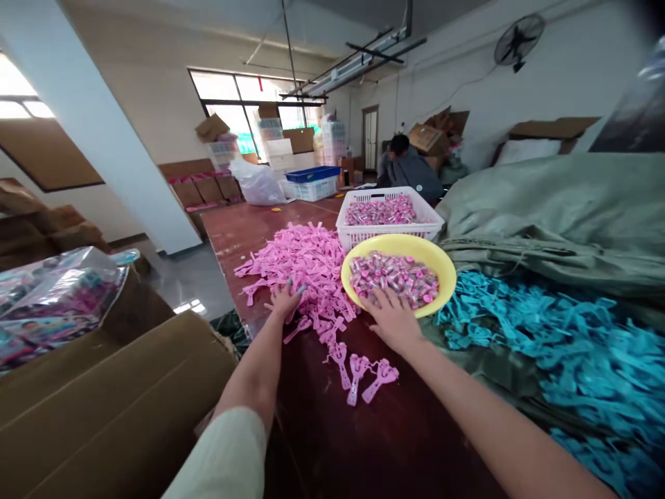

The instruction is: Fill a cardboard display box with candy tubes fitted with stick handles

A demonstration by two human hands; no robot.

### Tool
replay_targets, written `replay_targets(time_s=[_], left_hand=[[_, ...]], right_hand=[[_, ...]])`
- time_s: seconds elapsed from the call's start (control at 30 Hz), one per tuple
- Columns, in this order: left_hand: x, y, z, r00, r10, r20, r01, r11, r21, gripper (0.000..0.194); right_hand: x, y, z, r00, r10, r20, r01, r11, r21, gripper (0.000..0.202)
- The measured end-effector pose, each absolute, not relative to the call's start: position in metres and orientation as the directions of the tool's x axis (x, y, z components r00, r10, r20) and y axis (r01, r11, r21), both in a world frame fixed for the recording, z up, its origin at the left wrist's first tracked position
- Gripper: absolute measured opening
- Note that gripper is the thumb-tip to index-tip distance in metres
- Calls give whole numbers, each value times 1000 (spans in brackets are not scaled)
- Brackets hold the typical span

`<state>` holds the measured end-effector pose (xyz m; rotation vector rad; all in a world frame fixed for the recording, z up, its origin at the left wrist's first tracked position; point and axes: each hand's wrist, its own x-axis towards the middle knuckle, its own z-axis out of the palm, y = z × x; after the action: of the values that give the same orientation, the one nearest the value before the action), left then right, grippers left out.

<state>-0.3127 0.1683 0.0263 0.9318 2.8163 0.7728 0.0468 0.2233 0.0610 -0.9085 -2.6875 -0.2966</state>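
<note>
A large heap of pink plastic pieces (312,256) covers the middle of the dark red table (332,436). My left hand (285,299) rests at the heap's left front edge, its fingers spread over the pieces. To the right, my right hand (392,315) reaches over the near rim of a yellow basin (447,277), fingers apart on small capsule-like items (395,274) with pink parts. Three pink pieces (357,378) lie apart from the heap, nearer to me. Behind the basin stands a white basket (353,235) of similar small items.
Blue-green plastic pieces (566,333) lie on a green cloth (561,201) at the right. Cardboard boxes (119,409) stand at the left. A blue crate (314,174) sits on a white one at the table's far end, near a seated person (408,173).
</note>
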Motion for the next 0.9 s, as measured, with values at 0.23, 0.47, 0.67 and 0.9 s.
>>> replay_targets(time_s=[0.23, 0.47, 0.67, 0.9], left_hand=[[-292, 162, -4, -720, 682, 127, 664, 624, 412, 53], [-211, 142, -22, -640, 741, 204, 738, 518, 431, 52], [-147, 116, -28, -541, 797, 269, 789, 370, 490, 51], [-110, 95, -14, -545, 741, 392, 761, 241, 602, 61]], right_hand=[[55, 271, 51, -782, 563, 267, 610, 780, 140, 51], [111, 284, 56, -789, 574, 218, 596, 802, 45, 47], [144, 296, 70, -829, 553, 84, 543, 832, -114, 54], [148, 297, 79, -818, 564, 112, 456, 755, -471, 50]])
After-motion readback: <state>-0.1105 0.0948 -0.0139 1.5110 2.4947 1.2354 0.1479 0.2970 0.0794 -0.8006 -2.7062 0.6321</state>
